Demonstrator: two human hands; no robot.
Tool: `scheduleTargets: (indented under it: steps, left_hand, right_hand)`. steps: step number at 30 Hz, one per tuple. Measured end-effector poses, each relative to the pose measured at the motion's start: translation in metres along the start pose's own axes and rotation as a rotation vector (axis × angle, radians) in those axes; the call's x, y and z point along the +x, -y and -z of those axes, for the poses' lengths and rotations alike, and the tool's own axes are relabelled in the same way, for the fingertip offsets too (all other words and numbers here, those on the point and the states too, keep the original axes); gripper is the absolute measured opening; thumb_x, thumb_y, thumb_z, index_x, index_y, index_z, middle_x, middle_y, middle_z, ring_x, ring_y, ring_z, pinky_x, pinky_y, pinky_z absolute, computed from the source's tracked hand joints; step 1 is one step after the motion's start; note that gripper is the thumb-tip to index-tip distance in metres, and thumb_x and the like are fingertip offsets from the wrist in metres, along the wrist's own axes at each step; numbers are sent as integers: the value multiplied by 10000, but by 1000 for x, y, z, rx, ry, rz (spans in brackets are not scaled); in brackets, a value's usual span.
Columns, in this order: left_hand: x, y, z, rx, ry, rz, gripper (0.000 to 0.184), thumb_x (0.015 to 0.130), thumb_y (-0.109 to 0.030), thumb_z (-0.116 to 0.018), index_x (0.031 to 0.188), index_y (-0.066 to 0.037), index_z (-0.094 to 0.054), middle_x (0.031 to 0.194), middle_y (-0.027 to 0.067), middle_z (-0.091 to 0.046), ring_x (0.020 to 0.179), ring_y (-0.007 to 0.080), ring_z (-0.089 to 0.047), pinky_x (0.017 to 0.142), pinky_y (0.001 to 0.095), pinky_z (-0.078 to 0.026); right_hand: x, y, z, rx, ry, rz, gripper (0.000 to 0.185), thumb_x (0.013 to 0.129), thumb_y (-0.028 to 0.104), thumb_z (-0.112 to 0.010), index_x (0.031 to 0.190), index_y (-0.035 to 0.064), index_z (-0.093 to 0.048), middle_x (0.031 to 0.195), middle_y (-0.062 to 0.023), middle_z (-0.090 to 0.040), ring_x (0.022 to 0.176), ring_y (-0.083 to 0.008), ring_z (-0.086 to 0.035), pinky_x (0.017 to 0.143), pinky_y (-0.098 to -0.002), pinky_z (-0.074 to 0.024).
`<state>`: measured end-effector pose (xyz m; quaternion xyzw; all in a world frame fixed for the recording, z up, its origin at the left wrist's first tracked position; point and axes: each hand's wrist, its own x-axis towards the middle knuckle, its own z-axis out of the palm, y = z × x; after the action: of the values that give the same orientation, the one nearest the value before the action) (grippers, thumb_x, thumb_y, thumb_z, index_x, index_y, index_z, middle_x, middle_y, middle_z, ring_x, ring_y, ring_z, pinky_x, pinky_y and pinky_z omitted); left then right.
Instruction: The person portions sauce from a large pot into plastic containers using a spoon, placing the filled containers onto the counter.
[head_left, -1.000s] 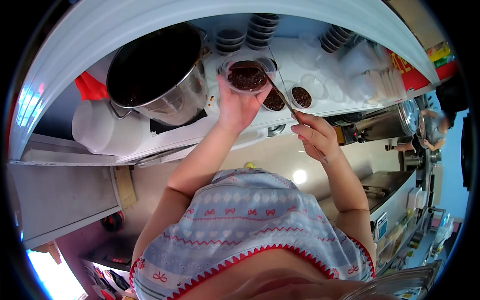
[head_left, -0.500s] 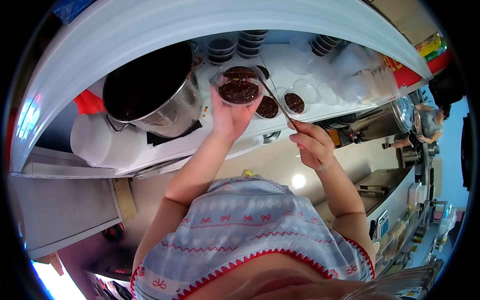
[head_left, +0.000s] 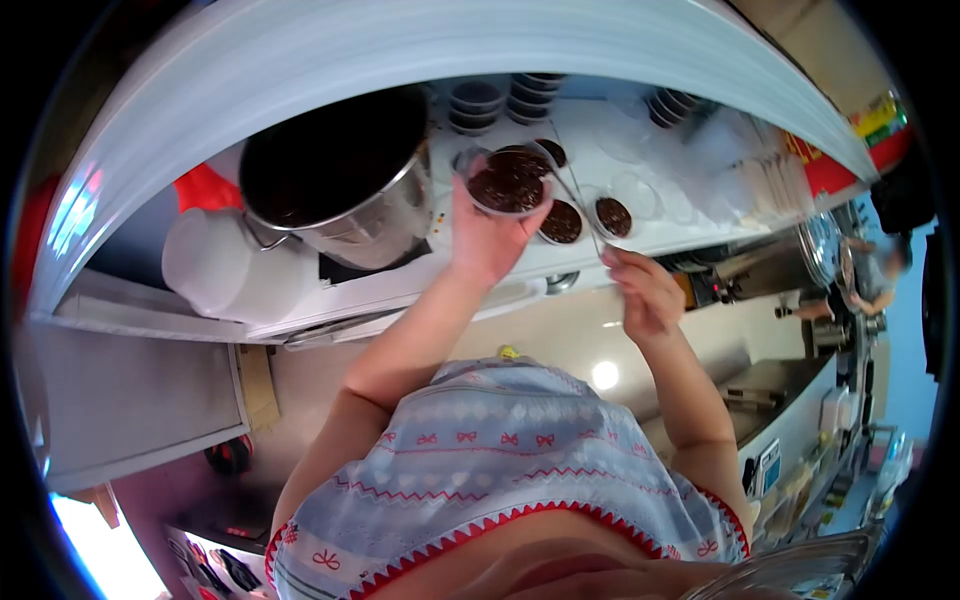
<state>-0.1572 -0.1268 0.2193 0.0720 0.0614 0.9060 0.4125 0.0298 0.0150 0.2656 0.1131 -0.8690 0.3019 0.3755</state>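
My left hand [head_left: 488, 238] is closed around a clear round plastic tub [head_left: 508, 186] of dark, glossy, chunky sauce, holding it tilted above the white counter. Between the fingers of my right hand [head_left: 650, 290] is a long-handled utensil [head_left: 578, 196]. Its thin shaft slants up to the tub's right rim, and its far end is too unclear to name its kind. Just beyond the held tub are a filled tub [head_left: 561, 223], a second filled tub [head_left: 613, 217] and a third, partly hidden dark-filled tub [head_left: 551, 152].
A large steel pot [head_left: 385, 222] with dark contents stands left, beside a white plastic container [head_left: 212, 265]. Stacked dark-filled tubs [head_left: 475, 106] line the back. Clear plastic containers [head_left: 765, 185] sit right. A curved white edge [head_left: 480, 45] overhangs the counter. Another person [head_left: 870, 280] stands far right.
The utensil's end has moved from across the tub's middle to its right rim. Sauce now covers more of the tub. The whole view has shifted, putting the counter things further right.
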Motion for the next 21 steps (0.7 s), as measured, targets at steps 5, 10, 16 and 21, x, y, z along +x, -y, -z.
scheduleTargets:
  steps: [5, 10, 16, 21]
  left_hand:
    - [-8, -10, 9, 6, 3, 4, 517, 980, -620, -337, 1370, -282, -370, 1317, 96, -526, 1255, 356, -497, 1049, 498, -420]
    - [-16, -17, 6, -53, 1, 6, 512, 959, -639, -362, 1341, -305, -432, 1339, 110, -517, 1278, 353, -479, 1070, 517, -395]
    - [-38, -17, 7, 68, 37, -32, 670, 928, -576, -503, 1448, -168, -392, 1490, 58, -419, 1386, 270, -380, 1147, 507, -311]
    - [-48, -14, 20, 164, 18, -33, 733, 949, -566, -456, 1481, -82, -312, 1511, 98, -370, 1404, 290, -338, 1209, 513, -145]
  right_hand:
    - [13, 6, -9, 589, -364, -459, 239, 1026, 167, -471, 1069, -53, -555, 1067, -246, -656, 1006, -314, -675, 881, -406, -573]
    - [47, 9, -15, 1036, -447, -794, 293, 1029, 282, -476, 1136, 17, -539, 1101, -230, -651, 1001, -277, -670, 926, -383, -546]
    - [115, 46, -76, 1116, -305, -752, 364, 1027, 297, -481, 1172, -31, -543, 1050, -196, -662, 971, -266, -680, 879, -363, -574]
    - [144, 57, -141, 1017, -168, -662, 358, 1001, 310, -532, 1147, -5, -618, 878, -105, -687, 765, -154, -680, 679, -272, -553]
